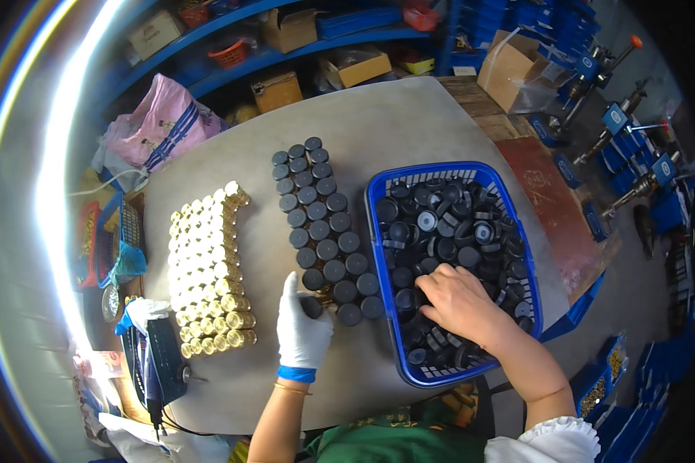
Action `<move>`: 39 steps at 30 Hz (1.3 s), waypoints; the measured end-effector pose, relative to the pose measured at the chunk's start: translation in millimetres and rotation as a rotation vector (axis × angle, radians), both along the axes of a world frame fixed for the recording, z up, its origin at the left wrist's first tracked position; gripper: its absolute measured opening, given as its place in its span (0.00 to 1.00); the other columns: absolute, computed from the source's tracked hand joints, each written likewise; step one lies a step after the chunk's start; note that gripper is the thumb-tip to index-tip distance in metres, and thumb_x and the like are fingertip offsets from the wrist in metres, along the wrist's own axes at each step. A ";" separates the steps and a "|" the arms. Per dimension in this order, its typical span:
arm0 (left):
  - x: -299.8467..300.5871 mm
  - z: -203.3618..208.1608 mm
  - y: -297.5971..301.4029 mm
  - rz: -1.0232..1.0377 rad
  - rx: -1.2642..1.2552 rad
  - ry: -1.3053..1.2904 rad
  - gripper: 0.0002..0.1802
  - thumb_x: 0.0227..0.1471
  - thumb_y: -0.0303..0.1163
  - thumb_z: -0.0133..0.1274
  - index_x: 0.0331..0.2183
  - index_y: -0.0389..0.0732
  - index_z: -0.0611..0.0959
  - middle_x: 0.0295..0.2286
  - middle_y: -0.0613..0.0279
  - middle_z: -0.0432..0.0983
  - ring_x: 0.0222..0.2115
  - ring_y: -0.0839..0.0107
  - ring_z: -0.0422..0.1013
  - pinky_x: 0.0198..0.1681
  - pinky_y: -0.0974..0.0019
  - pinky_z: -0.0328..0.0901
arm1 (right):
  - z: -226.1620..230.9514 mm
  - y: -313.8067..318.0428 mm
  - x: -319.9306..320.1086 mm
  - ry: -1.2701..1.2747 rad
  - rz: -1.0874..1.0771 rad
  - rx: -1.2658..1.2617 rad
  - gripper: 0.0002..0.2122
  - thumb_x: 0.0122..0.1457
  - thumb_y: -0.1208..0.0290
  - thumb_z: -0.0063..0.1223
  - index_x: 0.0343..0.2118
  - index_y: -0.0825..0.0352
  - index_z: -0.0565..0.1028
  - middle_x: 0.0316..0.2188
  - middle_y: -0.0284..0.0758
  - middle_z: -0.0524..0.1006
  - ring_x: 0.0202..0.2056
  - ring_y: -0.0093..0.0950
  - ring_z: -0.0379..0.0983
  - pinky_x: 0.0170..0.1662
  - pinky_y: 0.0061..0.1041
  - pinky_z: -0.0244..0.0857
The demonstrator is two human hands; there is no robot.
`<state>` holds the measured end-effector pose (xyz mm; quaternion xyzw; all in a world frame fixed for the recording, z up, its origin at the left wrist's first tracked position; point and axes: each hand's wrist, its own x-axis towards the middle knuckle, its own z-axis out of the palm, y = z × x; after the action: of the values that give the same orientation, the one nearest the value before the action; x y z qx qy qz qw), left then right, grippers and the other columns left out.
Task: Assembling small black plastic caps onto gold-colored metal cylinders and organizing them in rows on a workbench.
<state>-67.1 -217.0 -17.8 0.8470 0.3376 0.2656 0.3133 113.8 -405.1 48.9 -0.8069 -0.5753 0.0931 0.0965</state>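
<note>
My left hand (303, 332), in a white glove with a blue cuff, is closed around a black-topped piece (311, 307) near the front of a block of similar pieces. One gloved finger stretches forward beside it. Upright in rows, the block of round black-capped pieces (327, 249) stands at mid-table. My bare right hand (459, 302) reaches into a blue plastic basket (401, 351) heaped with loose black caps (445, 224). Its thumb and forefinger are apart and touch the caps; the other fingertips are partly hidden.
Several rows of brass-coloured cylinders (208, 266) stand on the grey table (394, 116) at left. A dark tool box (154, 355) with a cord is at the near left. Blue shelves (347, 40) with boxes line the back; blue hand presses (616, 117) stand at right.
</note>
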 end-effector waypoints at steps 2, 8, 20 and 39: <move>5.5 -2.4 -2.4 0.010 0.003 0.035 0.47 0.34 0.22 0.64 0.58 0.37 0.61 0.34 0.55 0.72 0.31 0.61 0.71 0.38 0.61 0.68 | -1.9 0.7 0.9 0.020 0.000 0.012 0.18 0.44 0.69 0.63 0.39 0.68 0.73 0.30 0.34 0.76 0.40 0.31 0.70 0.43 0.31 0.63; 3.0 32.1 13.8 -0.051 -0.271 0.218 0.45 0.37 0.19 0.60 0.59 0.39 0.62 0.36 0.56 0.72 0.32 0.62 0.72 0.38 0.63 0.68 | -0.6 0.8 7.7 0.043 0.020 0.066 0.16 0.44 0.69 0.63 0.36 0.68 0.75 0.31 0.33 0.76 0.40 0.31 0.69 0.43 0.30 0.63; 85.1 3.1 250.6 0.064 0.719 0.510 0.32 0.41 0.41 0.62 0.50 0.43 0.74 0.49 0.50 0.69 0.50 0.51 0.64 0.55 0.56 0.58 | 13.6 1.8 16.7 0.505 -0.121 0.183 0.21 0.49 0.65 0.59 0.44 0.69 0.66 0.35 0.47 0.76 0.39 0.45 0.73 0.48 0.37 0.64; 7.0 79.6 -48.7 -0.292 -1.230 -0.250 0.22 0.49 0.33 0.62 0.40 0.34 0.70 0.31 0.60 0.74 0.27 0.79 0.72 0.27 0.74 0.67 | 31.4 -6.5 -6.9 0.785 0.094 0.380 0.23 0.46 0.69 0.65 0.45 0.67 0.70 0.37 0.36 0.75 0.34 0.28 0.73 0.38 0.26 0.69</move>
<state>-60.1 -265.7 61.8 0.5125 0.2704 0.0747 0.8116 106.9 -411.6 80.3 -0.6513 -0.5380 0.2894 0.4502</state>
